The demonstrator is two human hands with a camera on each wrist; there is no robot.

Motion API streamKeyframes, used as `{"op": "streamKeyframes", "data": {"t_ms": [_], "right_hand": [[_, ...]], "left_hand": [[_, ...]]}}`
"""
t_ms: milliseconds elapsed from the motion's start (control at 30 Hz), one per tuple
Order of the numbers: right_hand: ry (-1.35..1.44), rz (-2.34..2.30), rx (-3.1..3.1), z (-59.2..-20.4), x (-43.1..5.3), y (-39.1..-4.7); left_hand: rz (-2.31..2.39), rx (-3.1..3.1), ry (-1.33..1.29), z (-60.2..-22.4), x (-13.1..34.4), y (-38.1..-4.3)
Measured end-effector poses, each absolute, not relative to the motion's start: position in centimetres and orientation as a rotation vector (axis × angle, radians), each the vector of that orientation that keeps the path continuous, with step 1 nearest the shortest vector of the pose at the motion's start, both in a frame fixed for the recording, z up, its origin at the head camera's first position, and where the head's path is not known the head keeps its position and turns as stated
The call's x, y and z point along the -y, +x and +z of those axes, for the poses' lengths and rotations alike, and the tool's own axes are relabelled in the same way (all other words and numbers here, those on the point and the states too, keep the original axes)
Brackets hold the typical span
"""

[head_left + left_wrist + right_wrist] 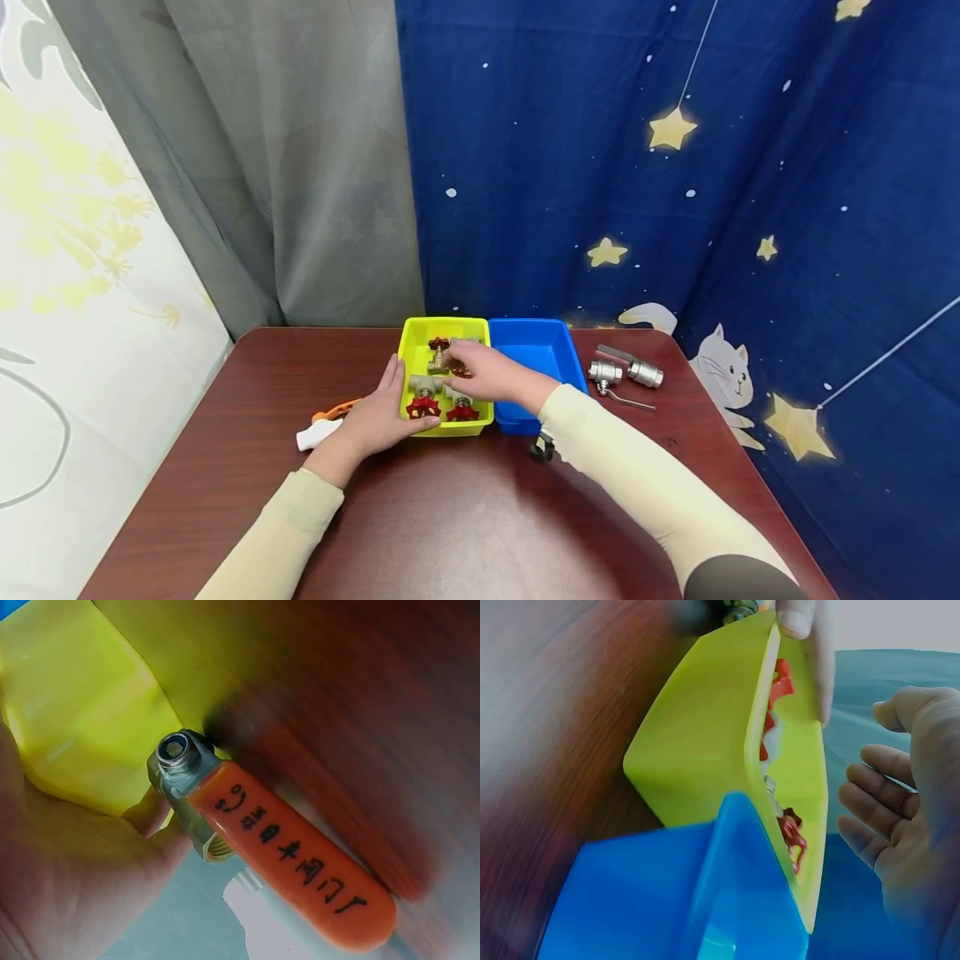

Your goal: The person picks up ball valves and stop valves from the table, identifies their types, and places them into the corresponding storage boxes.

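My left hand point(375, 419) lies along the left side of a yellow bin point(450, 430), its straight fingers against the wall and its thumb across the front corner. Inside the bin are several valves with red handwheels, among them a grey-bodied one point(424, 405) at the front left and a brass one point(439, 358) behind it. My right hand point(491, 373) hovers over the bin's right part and partly hides the valves there. In the right wrist view, its fingers point(885, 787) are loosely bent with nothing between them.
A blue bin point(525, 423) adjoins the yellow one on the right. Beyond it lie two steel lever ball valves point(604, 372) point(646, 372). Left of the yellow bin are an orange-handled valve point(292, 862) and a white piece point(317, 434). Curtains stand behind the table.
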State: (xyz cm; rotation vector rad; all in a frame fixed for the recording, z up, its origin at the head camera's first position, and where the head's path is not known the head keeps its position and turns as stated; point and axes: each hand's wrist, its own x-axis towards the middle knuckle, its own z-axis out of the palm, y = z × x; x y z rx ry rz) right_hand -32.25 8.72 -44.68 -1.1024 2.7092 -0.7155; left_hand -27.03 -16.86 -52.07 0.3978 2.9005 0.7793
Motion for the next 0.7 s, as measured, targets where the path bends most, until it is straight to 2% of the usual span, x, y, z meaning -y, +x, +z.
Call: {"op": "streamKeyframes", "data": {"t_ms": [267,700], "right_hand": [[-1.07,-0.936,-2.708,-43.2,-13.4,-30.6],[-0.983,-1.029,-2.809,-42.5,-20.7,-29.0]], "left_hand": [[0.779,-2.886,0.369,-51.9,16.8,-27.0],[0.739,-2.919,0.403,-52.0,16.8,-27.0]]}}
